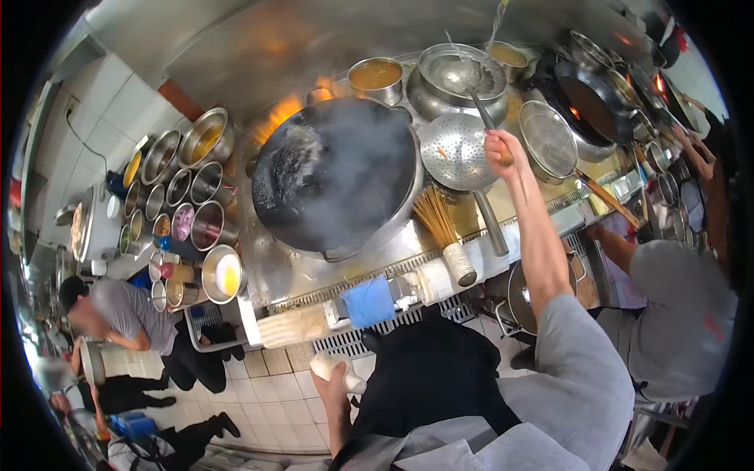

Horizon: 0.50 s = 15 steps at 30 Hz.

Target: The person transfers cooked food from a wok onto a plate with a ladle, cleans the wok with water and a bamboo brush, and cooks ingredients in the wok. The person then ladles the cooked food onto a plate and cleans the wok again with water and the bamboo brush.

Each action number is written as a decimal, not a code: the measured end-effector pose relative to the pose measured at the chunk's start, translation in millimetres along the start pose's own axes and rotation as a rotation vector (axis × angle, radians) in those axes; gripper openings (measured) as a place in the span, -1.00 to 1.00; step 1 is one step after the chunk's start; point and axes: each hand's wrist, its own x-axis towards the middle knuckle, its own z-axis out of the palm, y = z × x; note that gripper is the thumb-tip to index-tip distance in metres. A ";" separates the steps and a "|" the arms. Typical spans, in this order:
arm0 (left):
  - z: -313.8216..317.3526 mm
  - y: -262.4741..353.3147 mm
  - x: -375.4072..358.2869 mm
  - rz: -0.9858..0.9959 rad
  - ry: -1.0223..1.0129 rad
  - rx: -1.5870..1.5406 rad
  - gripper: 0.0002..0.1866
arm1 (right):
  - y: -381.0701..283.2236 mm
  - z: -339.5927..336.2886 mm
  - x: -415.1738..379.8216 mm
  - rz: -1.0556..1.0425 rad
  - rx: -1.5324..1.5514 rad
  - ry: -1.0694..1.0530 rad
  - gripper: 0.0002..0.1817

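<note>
My right hand (pixel 503 154) is closed around the handle of a ladle (pixel 481 108). The ladle's bowl is over a steel pot (pixel 448 104) at the back of the stove. Below my forearm rests a perforated strainer (pixel 462 149) with a metal handle. In my left hand (pixel 336 390), low by my apron, is a bunched white cloth (pixel 351 380). A big black wok (pixel 334 177) sits in front of me with smoke rising from it, and flames (pixel 281 116) show at its far left edge. Neither hand touches the wok.
Bamboo wok brush (pixel 444 224) and blue cloth (pixel 367 302) lie along the stove's front edge. Metal containers, including a bowl of egg (pixel 224 273), crowd the left. A mesh strainer (pixel 548 140) sits right of my wrist. A co-worker (pixel 679 306) stands close right; other people are at left.
</note>
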 end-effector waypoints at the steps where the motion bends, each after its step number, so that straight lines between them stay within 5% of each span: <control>1: 0.5 0.5 -0.1 0.006 0.003 0.012 -0.44 | 12.0 2.6 -13.9 -0.014 0.055 -0.049 -0.77; 7: 16.7 28.7 10.7 0.028 -0.138 0.057 -0.49 | 69.2 47.2 -128.0 0.038 0.351 -0.234 -0.85; 11: 36.3 38.0 23.6 0.091 -0.244 0.090 -0.50 | 107.2 51.2 -199.7 0.080 0.456 -0.227 -0.61; 15: 49.1 39.9 32.8 0.121 -0.327 0.154 -0.51 | 122.9 76.4 -261.1 0.149 0.153 -0.107 -0.44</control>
